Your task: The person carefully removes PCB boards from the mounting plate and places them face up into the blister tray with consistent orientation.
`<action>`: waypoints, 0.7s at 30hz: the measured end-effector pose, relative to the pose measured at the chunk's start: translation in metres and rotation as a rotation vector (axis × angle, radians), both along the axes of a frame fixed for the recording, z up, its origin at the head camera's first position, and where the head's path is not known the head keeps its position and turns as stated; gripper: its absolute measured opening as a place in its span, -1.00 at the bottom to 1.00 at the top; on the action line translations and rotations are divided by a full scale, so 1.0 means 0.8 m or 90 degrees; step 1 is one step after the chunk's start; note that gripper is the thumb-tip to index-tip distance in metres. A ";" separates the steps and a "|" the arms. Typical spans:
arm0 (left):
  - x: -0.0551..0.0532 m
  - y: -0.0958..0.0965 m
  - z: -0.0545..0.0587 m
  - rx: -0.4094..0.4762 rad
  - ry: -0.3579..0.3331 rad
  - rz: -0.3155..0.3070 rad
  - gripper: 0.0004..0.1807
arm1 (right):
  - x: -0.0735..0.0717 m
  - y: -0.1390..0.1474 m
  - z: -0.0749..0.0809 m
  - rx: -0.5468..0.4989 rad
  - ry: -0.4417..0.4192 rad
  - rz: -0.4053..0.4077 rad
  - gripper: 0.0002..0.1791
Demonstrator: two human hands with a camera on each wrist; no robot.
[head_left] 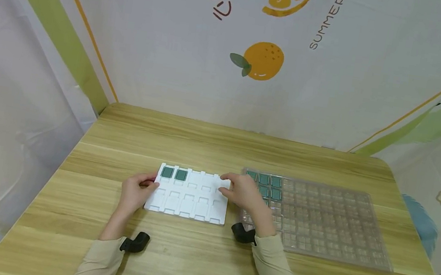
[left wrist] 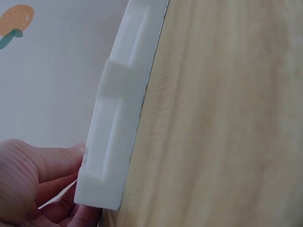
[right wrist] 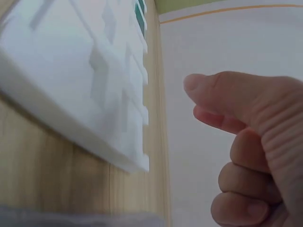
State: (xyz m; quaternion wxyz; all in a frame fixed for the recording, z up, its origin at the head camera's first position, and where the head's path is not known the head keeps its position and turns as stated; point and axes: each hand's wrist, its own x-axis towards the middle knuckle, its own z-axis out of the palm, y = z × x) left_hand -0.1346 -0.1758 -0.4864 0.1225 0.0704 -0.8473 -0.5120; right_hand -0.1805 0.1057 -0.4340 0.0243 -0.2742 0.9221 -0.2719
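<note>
A white plastic tray (head_left: 190, 195) with moulded pockets lies on the table, with two green square chips (head_left: 181, 175) in its top-left pockets. My left hand (head_left: 136, 193) grips the tray's left edge between thumb and fingers; the left wrist view shows the tray's side wall (left wrist: 111, 123) up close. My right hand (head_left: 243, 192) hovers by the tray's right end. Its thumb (right wrist: 213, 90) and index finger stretch out with a gap between them, the other fingers curl in, and nothing shows in its grasp.
Right of the white tray lies a larger clear tray (head_left: 332, 220), partly under the right forearm, with several green chips (head_left: 275, 194) in its left columns. Black wrist cameras (head_left: 136, 242) are strapped on both wrists. A printed curtain (head_left: 173, 54) hangs behind the wooden table (head_left: 184, 265).
</note>
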 end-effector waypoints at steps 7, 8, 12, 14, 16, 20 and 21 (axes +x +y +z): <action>0.000 0.000 0.001 -0.003 -0.012 0.003 -0.74 | -0.004 -0.024 -0.003 0.005 0.025 0.029 -0.69; 0.000 0.000 0.001 -0.004 -0.014 0.003 -0.74 | -0.004 -0.028 -0.004 0.009 0.034 0.033 -0.69; 0.000 0.000 0.002 -0.008 -0.014 -0.001 -0.74 | -0.007 -0.042 -0.008 0.020 0.053 0.041 -0.69; 0.001 0.001 0.002 -0.009 -0.011 -0.003 -0.74 | -0.008 -0.048 -0.009 0.032 0.059 0.044 -0.69; 0.001 0.001 0.002 -0.008 -0.009 -0.005 -0.74 | -0.009 -0.054 -0.010 0.044 0.065 0.050 -0.69; 0.001 0.000 0.002 -0.006 -0.008 -0.002 -0.73 | -0.010 -0.064 -0.010 0.059 0.067 0.058 -0.68; 0.001 0.000 0.002 -0.005 -0.009 -0.002 -0.73 | -0.011 -0.066 -0.010 0.061 0.065 0.060 -0.68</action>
